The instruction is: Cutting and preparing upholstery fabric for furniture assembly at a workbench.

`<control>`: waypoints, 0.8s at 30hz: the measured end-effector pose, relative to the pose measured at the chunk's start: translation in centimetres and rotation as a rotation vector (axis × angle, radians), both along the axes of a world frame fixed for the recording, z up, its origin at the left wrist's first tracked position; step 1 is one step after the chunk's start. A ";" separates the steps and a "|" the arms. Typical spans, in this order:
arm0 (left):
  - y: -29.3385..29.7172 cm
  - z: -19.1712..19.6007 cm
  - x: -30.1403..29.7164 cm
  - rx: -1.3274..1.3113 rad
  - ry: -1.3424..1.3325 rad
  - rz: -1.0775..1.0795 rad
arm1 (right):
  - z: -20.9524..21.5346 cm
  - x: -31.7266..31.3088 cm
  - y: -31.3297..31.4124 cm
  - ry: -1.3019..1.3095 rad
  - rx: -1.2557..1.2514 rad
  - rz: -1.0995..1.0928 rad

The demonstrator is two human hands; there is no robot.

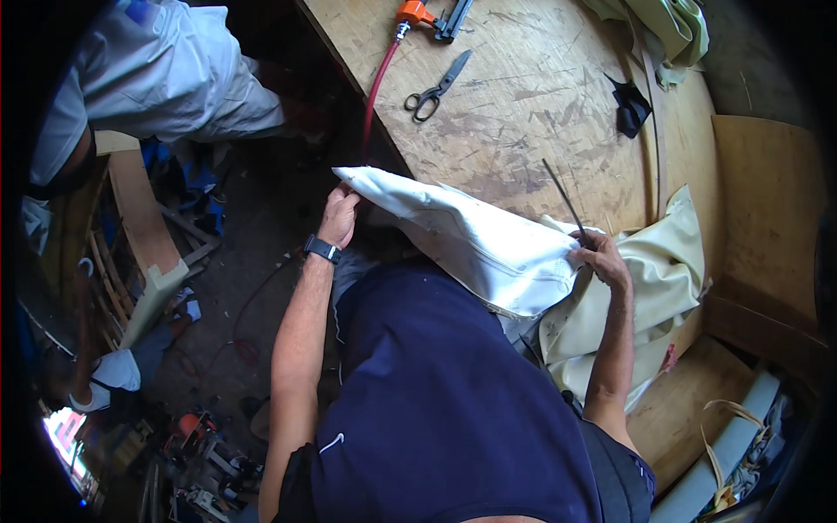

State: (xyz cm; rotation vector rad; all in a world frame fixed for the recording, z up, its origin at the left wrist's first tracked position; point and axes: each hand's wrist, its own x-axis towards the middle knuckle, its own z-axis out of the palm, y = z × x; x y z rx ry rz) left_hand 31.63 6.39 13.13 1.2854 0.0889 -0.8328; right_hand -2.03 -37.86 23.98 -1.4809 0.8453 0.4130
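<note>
Two bare hands are holding up a white, leather-like piece of material with a seam across it (pixel 475 237), which is stretching between them in front of a dark navy shirt, at the near side of a scuffed, pale plywood bench (pixel 514 105). Taking the white piece as the clock's centre, the left hand (pixel 340 216) is sitting at 9 o'clock, its grip pinching the pointed corner; a black watch (pixel 323 248) is circling that wrist. At 3 o'clock the right hand (pixel 600 256) is pinching the other end, and a thin, dark strip (pixel 563 193) is jutting from this grip toward 11 o'clock. Between 3 and 4 o'clock, a creased, cream leather-like sheet (pixel 658 261) is lying in folds, partly behind the right forearm.

Near 12 o'clock, dark metal scissors (pixel 438 85) are resting on the bench, their tips pointing toward 1 o'clock. Beyond them, an orange-and-black tool (pixel 417 12) is lying with a red hose (pixel 381 78) running from it. Toward 2 o'clock, a black scrap (pixel 634 112) is lying crumpled. At 10 o'clock, a person in pale clothing (pixel 170 74) is showing beyond the bench.
</note>
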 end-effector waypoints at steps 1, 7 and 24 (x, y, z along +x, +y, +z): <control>-0.1 1.9 0.5 0.008 -0.008 -0.010 | -0.1 -0.3 -0.2 0.006 0.029 -0.003; 0.3 4.4 3.1 0.289 -0.568 -0.546 | -1.1 0.0 0.1 0.011 -0.058 0.036; 1.9 7.7 14.1 0.198 -0.533 0.001 | 4.8 6.0 1.7 0.052 -0.013 0.015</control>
